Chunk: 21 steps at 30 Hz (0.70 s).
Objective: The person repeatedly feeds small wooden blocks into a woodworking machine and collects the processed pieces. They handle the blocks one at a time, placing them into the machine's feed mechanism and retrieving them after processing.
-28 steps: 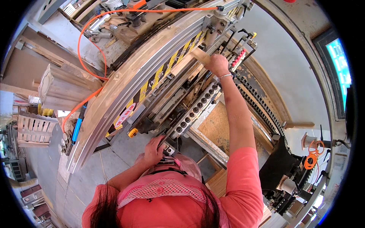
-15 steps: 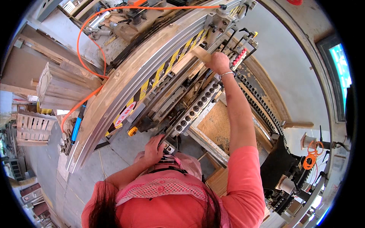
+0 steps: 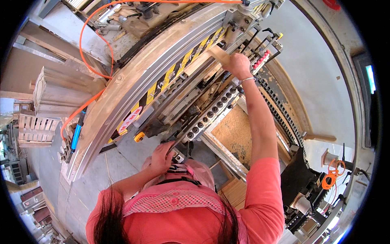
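Stretched forward, my right hand (image 3: 237, 65) is closed on a flat light-wood piece (image 3: 219, 55) beside the machine's striped guard. Another pale wood strip (image 3: 199, 65) lies along that guard, just behind the held piece. My left hand (image 3: 161, 157) is close to my body, its fingers curled over the near end of a dark metal bar (image 3: 178, 137); its fingertips are partly hidden. A row of round black-centred fittings on a white bar (image 3: 211, 114) runs between my two hands.
A long curved machine beam (image 3: 134, 77) with a yellow-black striped band (image 3: 168, 79) crosses ahead. An orange hose (image 3: 82, 44) loops over it. Toothed black tracks (image 3: 280, 107) and a sawdust-covered panel (image 3: 233, 136) lie to the right. Stacked wooden pieces (image 3: 61, 91) stand left.
The view has shifted slightly. My right hand still holds the wood piece in nearly the same spot by the guard, and my left hand stays at the bar's end.
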Each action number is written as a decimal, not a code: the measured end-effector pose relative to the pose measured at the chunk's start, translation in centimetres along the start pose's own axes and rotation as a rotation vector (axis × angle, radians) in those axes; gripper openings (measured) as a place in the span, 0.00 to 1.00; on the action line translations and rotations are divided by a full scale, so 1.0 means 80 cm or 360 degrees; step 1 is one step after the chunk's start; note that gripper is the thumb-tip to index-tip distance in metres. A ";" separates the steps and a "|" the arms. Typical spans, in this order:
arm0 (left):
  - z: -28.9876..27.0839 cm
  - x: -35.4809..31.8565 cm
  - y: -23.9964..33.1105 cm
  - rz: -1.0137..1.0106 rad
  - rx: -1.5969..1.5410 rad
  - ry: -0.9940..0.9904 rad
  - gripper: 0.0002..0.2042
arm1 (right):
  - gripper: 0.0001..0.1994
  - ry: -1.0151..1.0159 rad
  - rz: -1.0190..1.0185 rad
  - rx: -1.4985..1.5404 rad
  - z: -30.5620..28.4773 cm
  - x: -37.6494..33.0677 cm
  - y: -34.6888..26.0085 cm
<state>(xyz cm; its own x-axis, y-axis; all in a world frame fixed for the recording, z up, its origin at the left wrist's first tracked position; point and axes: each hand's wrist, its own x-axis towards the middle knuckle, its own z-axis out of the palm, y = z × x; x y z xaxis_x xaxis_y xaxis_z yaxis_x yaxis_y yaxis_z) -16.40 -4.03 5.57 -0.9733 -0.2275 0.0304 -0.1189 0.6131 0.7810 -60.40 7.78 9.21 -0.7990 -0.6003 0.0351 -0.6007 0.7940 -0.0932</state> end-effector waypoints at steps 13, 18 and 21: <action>-0.010 0.007 0.021 -0.0026 0.0056 -0.0040 0.16 | 0.15 0.0058 0.0011 0.0041 0.001 -0.002 -0.001; -0.013 0.002 0.017 -0.0099 0.0025 -0.0079 0.16 | 0.15 0.0001 0.0032 0.0003 -0.004 -0.005 -0.007; -0.009 -0.004 0.006 -0.0064 0.0024 -0.0048 0.16 | 0.15 -0.0113 0.0085 -0.0046 -0.016 -0.007 -0.016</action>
<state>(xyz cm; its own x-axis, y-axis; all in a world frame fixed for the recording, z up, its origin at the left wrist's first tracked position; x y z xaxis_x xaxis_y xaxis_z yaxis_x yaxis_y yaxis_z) -16.02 -4.22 6.34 -0.9731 -0.2296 -0.0199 -0.1610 0.6154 0.7716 -59.24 7.23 10.59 -0.8265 -0.5616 -0.0398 -0.5587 0.8268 -0.0646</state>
